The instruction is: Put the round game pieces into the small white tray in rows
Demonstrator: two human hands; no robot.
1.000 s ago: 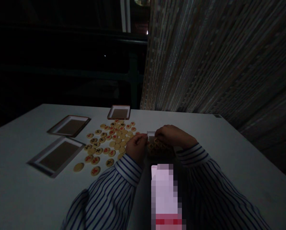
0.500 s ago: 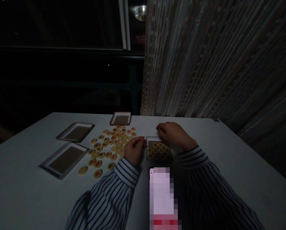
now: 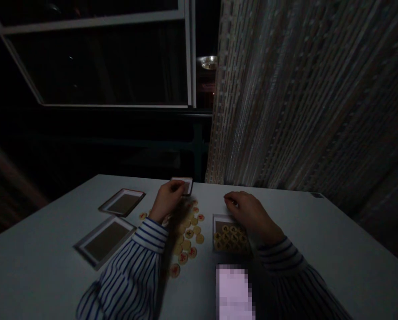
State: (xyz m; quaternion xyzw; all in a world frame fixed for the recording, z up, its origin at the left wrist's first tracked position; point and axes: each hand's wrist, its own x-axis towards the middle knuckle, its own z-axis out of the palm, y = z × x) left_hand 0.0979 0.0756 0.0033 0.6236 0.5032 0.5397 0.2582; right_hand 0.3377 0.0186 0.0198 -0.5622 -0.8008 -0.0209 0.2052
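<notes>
Head-worn view, forward and down over the table (image 3: 45, 249) (hands (image 3: 167, 200) (image 3: 252, 215) close below)

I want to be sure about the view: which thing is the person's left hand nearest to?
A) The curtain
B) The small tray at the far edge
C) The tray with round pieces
B. The left hand overlaps the corner of the small far tray.

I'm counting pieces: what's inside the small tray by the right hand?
Round xiangqi pieces lie packed in the white-rimmed tray. The right hand covers its far right corner, so pieces there cannot be seen.
</notes>
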